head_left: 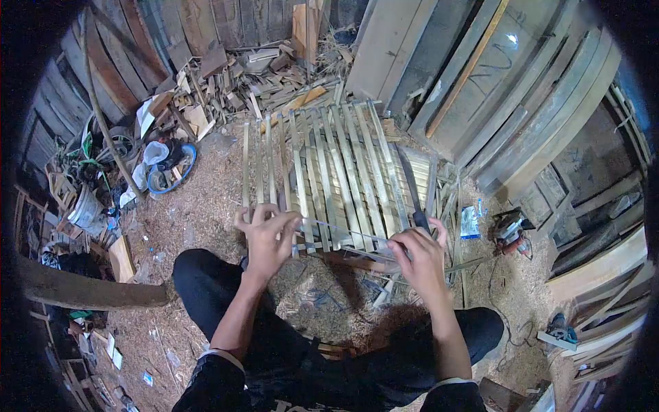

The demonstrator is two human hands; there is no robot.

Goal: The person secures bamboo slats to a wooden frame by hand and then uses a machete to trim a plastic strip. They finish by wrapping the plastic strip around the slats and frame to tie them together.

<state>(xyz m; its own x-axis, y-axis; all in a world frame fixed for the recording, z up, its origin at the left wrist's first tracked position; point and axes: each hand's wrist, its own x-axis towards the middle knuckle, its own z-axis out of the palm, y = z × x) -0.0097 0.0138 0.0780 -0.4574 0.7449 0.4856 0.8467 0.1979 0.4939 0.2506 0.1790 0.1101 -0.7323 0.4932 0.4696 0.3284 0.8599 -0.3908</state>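
My left hand (266,237) pinches one end of a thin, pale cord (345,230) near the front of a slatted wooden frame. The cord runs across to my right hand (420,259), whose thumb and fingers close on its other end. A long dark knife (410,175) points away from me, its black handle at the fingers of my right hand; the exact grip on it is partly hidden. Beneath and beyond both hands lies the frame of narrow wooden slats (336,165), spaced side by side over further slats.
Scrap wood (264,75) is heaped at the back wall. Large boards (494,82) lean at the right. A blue basin (171,172) stands left, and a power tool (511,237) lies right on the shavings-covered floor. A thick beam (96,285) juts in from the left.
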